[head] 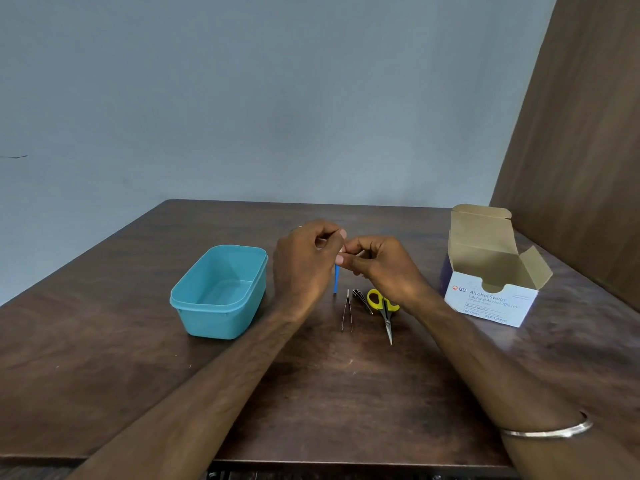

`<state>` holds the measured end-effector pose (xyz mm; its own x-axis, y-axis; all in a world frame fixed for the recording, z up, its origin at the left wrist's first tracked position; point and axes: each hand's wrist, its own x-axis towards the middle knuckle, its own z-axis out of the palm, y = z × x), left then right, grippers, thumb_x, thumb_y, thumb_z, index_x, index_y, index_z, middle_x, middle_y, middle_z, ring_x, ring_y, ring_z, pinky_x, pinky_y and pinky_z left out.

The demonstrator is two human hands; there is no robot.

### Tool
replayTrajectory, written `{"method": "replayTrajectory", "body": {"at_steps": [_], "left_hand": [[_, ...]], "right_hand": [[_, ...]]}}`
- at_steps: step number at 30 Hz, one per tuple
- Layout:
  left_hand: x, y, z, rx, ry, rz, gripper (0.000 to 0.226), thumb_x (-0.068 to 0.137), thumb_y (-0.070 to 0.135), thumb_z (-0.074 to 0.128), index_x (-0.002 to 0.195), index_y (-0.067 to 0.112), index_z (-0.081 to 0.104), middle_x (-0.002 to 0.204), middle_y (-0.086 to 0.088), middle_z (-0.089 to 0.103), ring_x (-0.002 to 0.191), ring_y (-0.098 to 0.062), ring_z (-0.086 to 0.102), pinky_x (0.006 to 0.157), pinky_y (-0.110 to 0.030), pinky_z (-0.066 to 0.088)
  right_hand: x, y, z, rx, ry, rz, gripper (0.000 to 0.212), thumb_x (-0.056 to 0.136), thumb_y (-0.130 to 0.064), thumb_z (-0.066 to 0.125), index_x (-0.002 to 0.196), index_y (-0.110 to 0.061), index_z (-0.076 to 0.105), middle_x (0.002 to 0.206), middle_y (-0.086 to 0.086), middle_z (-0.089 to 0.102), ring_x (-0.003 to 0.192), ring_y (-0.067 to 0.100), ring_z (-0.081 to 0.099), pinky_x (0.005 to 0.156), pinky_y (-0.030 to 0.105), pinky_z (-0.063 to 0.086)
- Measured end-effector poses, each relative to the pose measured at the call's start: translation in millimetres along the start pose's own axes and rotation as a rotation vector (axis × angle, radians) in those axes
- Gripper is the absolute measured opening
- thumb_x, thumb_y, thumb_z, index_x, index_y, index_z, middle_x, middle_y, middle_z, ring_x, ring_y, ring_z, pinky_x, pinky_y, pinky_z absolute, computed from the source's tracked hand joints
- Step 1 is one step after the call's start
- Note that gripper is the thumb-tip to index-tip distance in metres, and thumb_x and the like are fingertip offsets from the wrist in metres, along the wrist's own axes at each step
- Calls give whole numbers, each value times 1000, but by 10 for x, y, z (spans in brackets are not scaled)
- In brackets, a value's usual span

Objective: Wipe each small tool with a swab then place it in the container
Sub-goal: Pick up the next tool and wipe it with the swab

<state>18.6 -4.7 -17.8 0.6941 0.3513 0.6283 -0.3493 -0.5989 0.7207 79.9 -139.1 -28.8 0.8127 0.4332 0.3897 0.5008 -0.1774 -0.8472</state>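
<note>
Teal container on table, left side. Left hand pinches upright blue tool; right hand meets it, fingers curled at tool's top. Tweezers, clippers, yellow scissors lie below. Open swab box far right

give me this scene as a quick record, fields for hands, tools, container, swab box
left hand: pinches the blue tool, which hangs upright above the table
right hand: fingers curled at the tool's top, pinching something small and pale
tools on table: tweezers, nail clipper, yellow-handled scissors
container: teal, open, nothing visible inside, left of the hands
swab box: white, flaps open, at right
</note>
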Motion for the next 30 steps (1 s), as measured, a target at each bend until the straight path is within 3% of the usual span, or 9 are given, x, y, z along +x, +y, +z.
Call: {"method": "replayTrajectory", "body": {"at_steps": [3, 6, 8, 10, 12, 16, 19, 26, 30], "left_hand": [[6, -9, 5, 1, 16, -28, 12, 90, 30, 65, 87, 23, 74, 78, 12, 72, 76, 0, 66, 71, -30, 56], [10, -26, 8, -16, 25, -59, 11, 90, 31, 65, 87, 25, 73, 79, 13, 71, 77, 0, 66, 73, -34, 57], [12, -33, 9, -50, 25, -76, 11, 91, 31, 65, 88, 24, 73, 79, 12, 72, 77, -2, 67, 75, -37, 58], [24, -33, 17, -103, 32, -102, 11, 90, 29, 65, 90, 21, 73, 80, 10, 74, 77, -4, 69, 76, -39, 58], [44, -27, 26, -199, 27, -145, 6, 89, 22, 67, 93, 20, 71, 83, 5, 75, 80, -7, 72, 79, -40, 58], [45, -21, 25, -264, -37, -170, 22, 88, 11, 68, 108, 19, 72, 93, -1, 76, 86, -10, 72, 82, -35, 59], [41, 10, -5, -263, 10, -155, 18, 86, 9, 69, 103, 16, 74, 92, -1, 76, 83, -8, 71, 79, -27, 58], [58, -14, -14, -347, 116, -180, 13, 82, 18, 76, 83, 29, 68, 78, 4, 73, 76, -16, 71, 74, -47, 59], [48, 13, -26, -359, 177, -156, 15, 83, 22, 75, 82, 32, 65, 81, 4, 73, 75, -20, 71, 71, -48, 60]], "right_hand": [[-7, 13, -6, -75, -35, 21, 8, 84, -22, 79, 91, -20, 80, 76, -15, 74, 63, 1, 58, 70, 23, 51], [-37, 27, 15, -207, -112, 51, 6, 84, -24, 79, 88, -21, 79, 69, -18, 71, 58, -2, 56, 62, 17, 44], [-47, 26, 30, -229, -114, 40, 6, 85, -26, 78, 89, -22, 79, 73, -16, 72, 62, 0, 57, 63, 19, 45], [-45, 10, 17, -205, -89, 35, 8, 87, -24, 76, 90, -19, 79, 63, -20, 67, 54, -1, 53, 55, 14, 40], [-44, -10, -2, -162, -65, 35, 10, 89, -25, 74, 91, -17, 78, 64, -12, 68, 52, 0, 52, 54, 14, 38], [-44, -15, -6, -152, -67, 0, 10, 90, -29, 72, 90, -22, 78, 86, 13, 73, 68, 15, 56, 64, 28, 42], [-48, -27, -3, -143, -68, -11, 9, 89, -30, 73, 90, -22, 78, 86, 10, 74, 69, 15, 57, 64, 27, 43], [-25, 7, -12, -144, -31, -32, 4, 83, -27, 79, 85, -24, 79, 83, 1, 76, 78, 30, 65, 73, 38, 52], [-12, 24, -25, -145, -14, -19, 3, 81, -25, 81, 83, -26, 79, 81, -4, 76, 73, 14, 61, 73, 36, 52]]}}
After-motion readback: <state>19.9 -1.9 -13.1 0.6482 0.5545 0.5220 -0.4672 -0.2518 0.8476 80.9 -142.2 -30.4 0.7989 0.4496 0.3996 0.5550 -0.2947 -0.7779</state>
